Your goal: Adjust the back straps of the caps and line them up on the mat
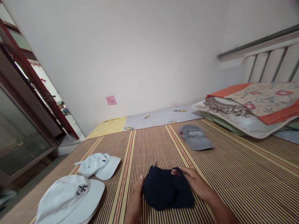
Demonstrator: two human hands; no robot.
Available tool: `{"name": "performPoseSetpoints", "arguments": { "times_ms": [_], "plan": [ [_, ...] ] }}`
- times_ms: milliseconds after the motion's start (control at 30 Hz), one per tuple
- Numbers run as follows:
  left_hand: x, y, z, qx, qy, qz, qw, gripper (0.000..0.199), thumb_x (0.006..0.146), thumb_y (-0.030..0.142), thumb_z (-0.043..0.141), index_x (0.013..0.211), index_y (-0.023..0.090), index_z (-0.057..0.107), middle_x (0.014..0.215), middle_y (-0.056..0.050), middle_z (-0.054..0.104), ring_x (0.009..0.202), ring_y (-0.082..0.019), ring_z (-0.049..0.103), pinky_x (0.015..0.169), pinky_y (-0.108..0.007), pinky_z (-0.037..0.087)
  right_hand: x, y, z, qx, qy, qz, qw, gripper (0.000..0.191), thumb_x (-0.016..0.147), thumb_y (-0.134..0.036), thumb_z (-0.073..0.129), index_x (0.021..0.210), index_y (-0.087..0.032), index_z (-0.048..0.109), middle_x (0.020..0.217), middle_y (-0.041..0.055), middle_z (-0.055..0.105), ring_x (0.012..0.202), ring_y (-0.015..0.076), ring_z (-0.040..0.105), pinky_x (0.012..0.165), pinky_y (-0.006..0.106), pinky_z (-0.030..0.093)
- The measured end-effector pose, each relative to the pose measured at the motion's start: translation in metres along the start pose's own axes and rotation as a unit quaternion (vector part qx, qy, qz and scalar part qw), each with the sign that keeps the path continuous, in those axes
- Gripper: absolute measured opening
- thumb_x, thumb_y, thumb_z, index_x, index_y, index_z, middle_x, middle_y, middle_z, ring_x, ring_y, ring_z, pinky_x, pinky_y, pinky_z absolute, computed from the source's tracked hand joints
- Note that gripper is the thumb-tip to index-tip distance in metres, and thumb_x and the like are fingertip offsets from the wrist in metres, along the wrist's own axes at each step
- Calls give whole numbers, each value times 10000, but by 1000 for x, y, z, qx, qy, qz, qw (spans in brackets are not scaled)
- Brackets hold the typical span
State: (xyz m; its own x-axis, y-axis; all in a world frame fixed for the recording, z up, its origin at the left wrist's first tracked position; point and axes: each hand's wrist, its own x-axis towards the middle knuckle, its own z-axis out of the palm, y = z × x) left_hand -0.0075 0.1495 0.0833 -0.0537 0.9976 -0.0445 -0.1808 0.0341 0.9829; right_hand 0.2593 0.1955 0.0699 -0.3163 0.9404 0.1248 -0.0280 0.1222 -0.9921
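A dark navy cap (160, 188) is held low over the striped mat (149, 146), with its brim toward the right. My left hand (136, 199) grips the left side of the crown, fingers partly hidden behind it. On the other side, my right hand (192, 180) pinches the upper edge near the brim. Left of the hands lie a white cap with black letters (63, 194) and, behind it, a smaller white cap with a small dark logo (94, 165). A grey cap (196, 137) rests farther back on the mat.
Pillows with an orange-edged floral cover (263, 96) are piled at the back right below a metal rail (257, 42). A white wall (151, 56) with a pink paper (111, 100) stands behind the bed. A glass-panelled door (21, 133) is at the left.
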Motion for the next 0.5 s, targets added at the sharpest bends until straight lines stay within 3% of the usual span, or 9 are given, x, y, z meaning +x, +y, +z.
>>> {"name": "performPoseSetpoints", "arguments": {
  "times_ms": [100, 200, 367, 500],
  "plan": [
    [-2, 8, 0, 147, -36, 47, 987, 577, 877, 726, 582, 805, 205, 816, 1164, -148, 793, 1235, -380, 653, 1193, -571, 376, 1, 2, -7, 13, 1, 42, 999, 590, 890, -698, 608, 1127, -190, 792, 1099, 151, 806, 1092, 333, 733, 1010, 501, 526],
    [-5, 15, -3, 251, -62, 84, 962, 522, 885, 697, 587, 793, 235, 813, 1195, -138, 779, 1319, -381, 590, 1227, -573, 315, -3, -1, -7, 16, -12, 65, 998, 622, 922, -733, 549, 1136, -192, 768, 1048, 142, 818, 1053, 303, 747, 962, 466, 535],
    [-12, 29, -15, 271, -75, 87, 956, 426, 942, 601, 566, 921, 252, 810, 1299, -129, 737, 1358, -355, 571, 1200, -548, 369, -8, -9, -6, 30, -28, 75, 996, 627, 906, -765, 548, 1010, -184, 759, 994, 136, 820, 983, 279, 765, 849, 403, 558],
    [-19, 35, -17, 274, -65, 92, 955, 328, 912, 544, 633, 987, 264, 787, 1348, -130, 701, 1322, -334, 608, 1141, -511, 452, -7, -3, -8, -32, -6, 84, 996, 493, 882, -676, 635, 897, -192, 723, 923, 101, 801, 862, 232, 752, 709, 315, 540]
  ]
}}
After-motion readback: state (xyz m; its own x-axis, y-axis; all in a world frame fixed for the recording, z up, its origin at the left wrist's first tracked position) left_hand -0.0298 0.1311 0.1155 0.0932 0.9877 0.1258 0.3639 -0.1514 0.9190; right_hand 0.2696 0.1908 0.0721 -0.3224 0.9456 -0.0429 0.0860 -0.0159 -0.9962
